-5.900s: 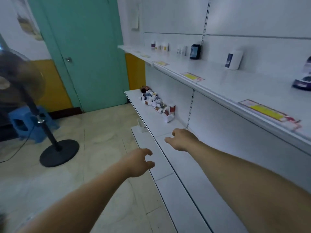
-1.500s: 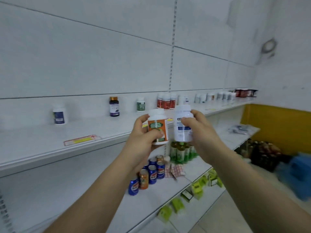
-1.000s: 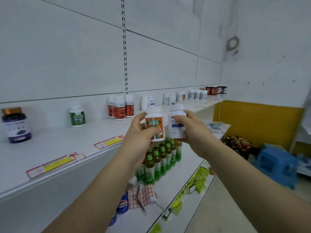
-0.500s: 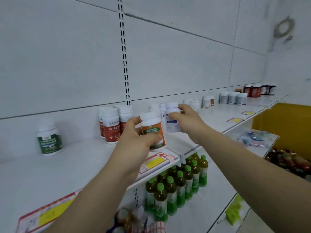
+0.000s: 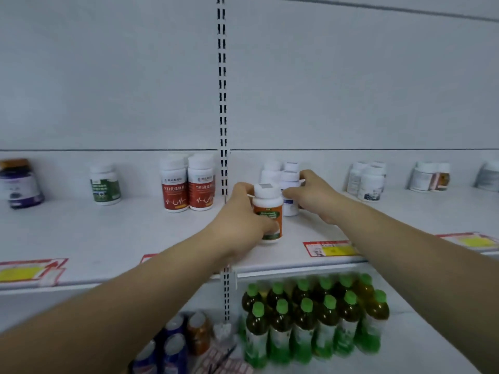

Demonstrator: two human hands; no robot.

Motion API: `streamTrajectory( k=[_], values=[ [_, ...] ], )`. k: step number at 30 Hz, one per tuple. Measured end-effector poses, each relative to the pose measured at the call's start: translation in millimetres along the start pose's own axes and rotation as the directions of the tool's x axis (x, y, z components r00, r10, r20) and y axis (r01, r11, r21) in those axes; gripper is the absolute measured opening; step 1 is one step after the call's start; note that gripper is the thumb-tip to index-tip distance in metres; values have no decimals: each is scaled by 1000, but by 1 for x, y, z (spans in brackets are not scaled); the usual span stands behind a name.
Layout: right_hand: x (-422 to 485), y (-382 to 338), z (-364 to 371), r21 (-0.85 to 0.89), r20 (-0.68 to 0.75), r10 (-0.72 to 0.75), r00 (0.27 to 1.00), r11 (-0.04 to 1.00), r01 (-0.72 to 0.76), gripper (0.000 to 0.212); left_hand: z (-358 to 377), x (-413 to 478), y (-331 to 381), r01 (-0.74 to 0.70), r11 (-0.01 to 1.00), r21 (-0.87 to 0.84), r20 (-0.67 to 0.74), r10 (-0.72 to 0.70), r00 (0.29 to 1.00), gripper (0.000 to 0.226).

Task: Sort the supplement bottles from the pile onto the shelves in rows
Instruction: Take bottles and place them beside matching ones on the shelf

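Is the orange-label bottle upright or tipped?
Upright: the orange-label bottle has cap up, base at the shelf; the left hand grips it.

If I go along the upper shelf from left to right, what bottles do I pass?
First the dark purple bottle → green-label bottle → pair of red-label bottles → orange-label bottle in the left hand → white bottle in the right hand → cluster of white bottles → two more bottles → grey bottle.

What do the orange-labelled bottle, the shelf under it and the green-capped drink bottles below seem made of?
Orange-labelled bottle: likely plastic, opaque white, dull sheen, moulded cap.
Shelf: probably painted metal, smooth white, thin front edge.
Green-capped drink bottles: probably clear plastic; brown liquid shows through.
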State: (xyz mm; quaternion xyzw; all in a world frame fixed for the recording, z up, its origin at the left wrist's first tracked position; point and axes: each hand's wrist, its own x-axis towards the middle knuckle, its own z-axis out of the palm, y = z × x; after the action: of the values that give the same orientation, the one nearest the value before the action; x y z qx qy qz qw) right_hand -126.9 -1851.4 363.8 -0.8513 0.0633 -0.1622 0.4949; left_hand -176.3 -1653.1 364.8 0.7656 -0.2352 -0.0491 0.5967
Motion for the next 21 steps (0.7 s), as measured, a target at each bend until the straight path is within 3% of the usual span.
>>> streamTrajectory(
  k=[6,11,21],
  values=[
    [10,-1,-5,-123,133,-78,988,988,94,40,25,12,-9,-15,996,82,-64,20,998,60],
    [14,2,-2,-233,110,-98,989,965,122,44,28,14,-14,-40,998,42,-84,44,996,76],
    [19,3,8,-393,92,-108,990,909,136,52,26,16,-16,-48,997,68,-35,50,998,79]
  ],
)
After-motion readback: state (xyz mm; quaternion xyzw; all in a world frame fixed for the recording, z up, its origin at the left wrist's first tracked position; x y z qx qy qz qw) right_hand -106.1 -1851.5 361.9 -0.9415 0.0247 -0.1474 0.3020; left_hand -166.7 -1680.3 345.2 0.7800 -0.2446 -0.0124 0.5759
